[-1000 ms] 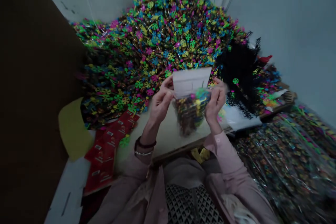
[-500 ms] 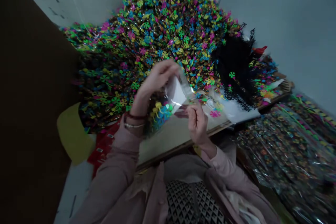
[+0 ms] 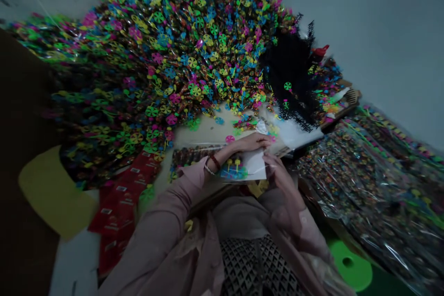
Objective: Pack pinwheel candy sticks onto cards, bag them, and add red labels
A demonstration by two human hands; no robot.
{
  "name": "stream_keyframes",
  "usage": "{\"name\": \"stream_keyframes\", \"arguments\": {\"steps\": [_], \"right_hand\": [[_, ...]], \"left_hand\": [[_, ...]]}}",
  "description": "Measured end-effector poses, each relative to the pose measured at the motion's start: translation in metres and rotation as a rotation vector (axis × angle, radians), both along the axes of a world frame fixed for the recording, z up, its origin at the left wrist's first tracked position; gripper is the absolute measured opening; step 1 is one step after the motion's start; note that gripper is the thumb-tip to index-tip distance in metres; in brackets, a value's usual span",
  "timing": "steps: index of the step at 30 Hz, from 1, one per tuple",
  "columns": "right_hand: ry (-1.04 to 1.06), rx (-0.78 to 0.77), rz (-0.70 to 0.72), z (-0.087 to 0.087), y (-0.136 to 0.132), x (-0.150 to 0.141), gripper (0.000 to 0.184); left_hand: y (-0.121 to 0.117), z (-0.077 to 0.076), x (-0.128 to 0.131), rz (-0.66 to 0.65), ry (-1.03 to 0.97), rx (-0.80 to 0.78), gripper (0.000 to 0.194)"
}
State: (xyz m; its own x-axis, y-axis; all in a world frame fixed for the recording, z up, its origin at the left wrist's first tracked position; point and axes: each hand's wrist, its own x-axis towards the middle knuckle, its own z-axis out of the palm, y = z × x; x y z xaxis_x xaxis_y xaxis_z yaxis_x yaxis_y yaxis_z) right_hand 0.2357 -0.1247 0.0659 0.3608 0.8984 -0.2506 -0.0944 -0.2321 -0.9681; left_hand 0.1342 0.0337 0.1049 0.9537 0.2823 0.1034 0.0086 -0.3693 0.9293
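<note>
A clear plastic bag [image 3: 208,159] filled with small colourful toys lies flat on the pale table [image 3: 204,132], its white flap end toward me. My left hand [image 3: 251,142] lies across the bag near the flap, fingers stretched out and pressing down. My right hand [image 3: 277,172] sits at the flap's right edge with fingers curled against it. Both sleeves are pink; bracelets show at my left wrist.
A huge heap of packed neon pinwheel toys [image 3: 180,41] rises behind the table. Black plastic parts [image 3: 291,74] stand at the right. Red cards [image 3: 121,194] and a yellow sheet [image 3: 52,194] lie left. Shiny filled bags [image 3: 374,171] pile up at right, with a green disc [image 3: 350,263] below.
The bag was held up in both hands, then tipped over and laid flat on the table. My left hand now presses on it and my right hand is at its flap.
</note>
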Motion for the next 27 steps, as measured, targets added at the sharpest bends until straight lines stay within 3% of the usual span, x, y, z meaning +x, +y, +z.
{"name": "stream_keyframes", "arguments": {"steps": [4,7,9,11,15,18,21,24,25,27], "right_hand": [[0.043,-0.057,0.193,-0.011,-0.004,0.001,0.038],[0.113,-0.067,0.216,-0.014,-0.014,0.009,0.041],[0.156,-0.066,0.211,-0.012,-0.021,0.022,0.045],[0.161,-0.058,0.198,-0.005,-0.025,0.035,0.047],[-0.006,0.045,0.259,0.032,-0.016,0.044,0.038],[-0.405,0.245,0.371,0.081,0.009,0.027,0.025],[-0.778,0.476,0.440,0.129,0.044,0.004,0.018],[-0.891,0.726,0.632,0.157,0.079,-0.011,0.026],[-0.912,0.785,0.706,0.160,0.090,-0.013,0.029],[-0.962,0.837,0.826,0.155,0.105,-0.014,0.032]], "left_hand": [[-0.002,-0.001,-0.001,0.033,-0.048,-0.056,0.038],[-0.001,0.006,-0.006,0.139,-0.091,-0.154,0.046],[0.001,0.020,-0.013,0.202,-0.100,-0.174,0.049],[0.002,0.043,-0.023,0.224,-0.102,-0.152,0.047],[0.003,0.111,-0.051,0.244,-0.096,-0.091,0.030],[0.006,0.164,-0.087,0.286,-0.062,0.051,0.021],[-0.003,0.207,-0.134,0.461,-0.126,0.291,0.021],[-0.038,0.223,-0.174,0.505,-0.108,0.530,0.013],[-0.055,0.220,-0.182,0.535,-0.088,0.580,0.012],[-0.091,0.198,-0.183,0.524,-0.011,0.718,0.022]]}}
